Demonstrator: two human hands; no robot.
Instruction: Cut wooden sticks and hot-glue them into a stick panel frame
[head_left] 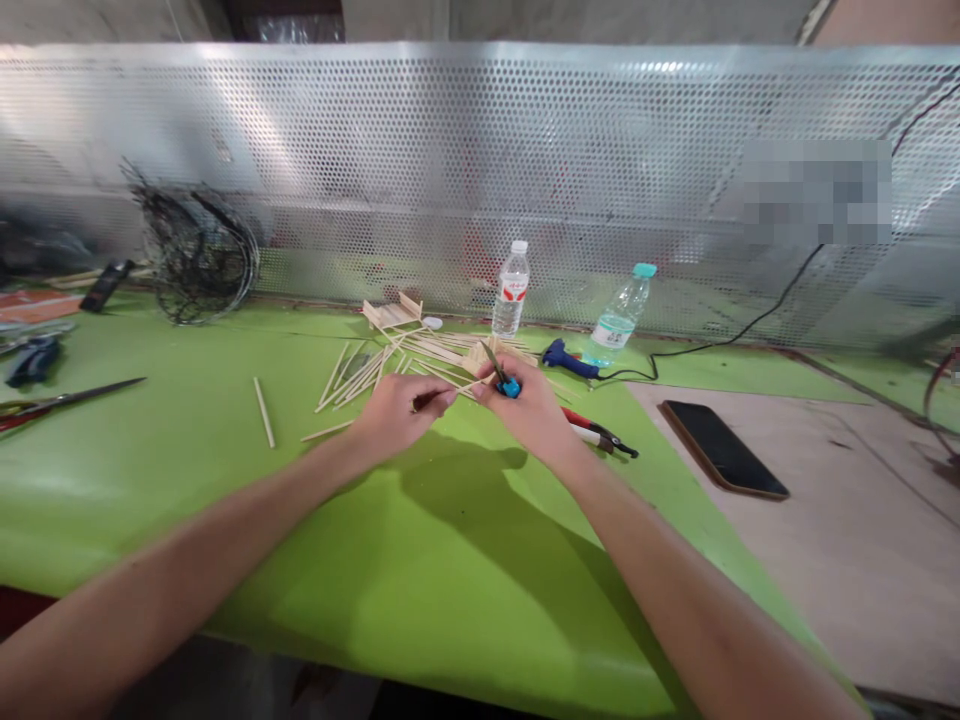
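Note:
My left hand (401, 410) is closed in a pinch on one end of a thin wooden stick (466, 386). The fingertips of my right hand (525, 405) meet the stick's other end. That same hand is closed round a blue-handled knife (510, 387), whose dark narrow blade points up and to the left. Just behind both hands lies a loose pile of wooden sticks (367, 372). A small structure of glued-looking sticks (394, 312) stands at the back of the pile, and another stick piece (480, 355) is partly hidden behind my right hand.
Behind the pile stand a clear bottle (511, 295) and a teal-capped bottle (619, 320). A blue corded glue gun (570, 360) and red-handled pliers (600, 435) lie right of my hands. Further out are a phone (721, 448), scissors (67, 400), a lone stick (264, 412) and a wire coil (199, 250).

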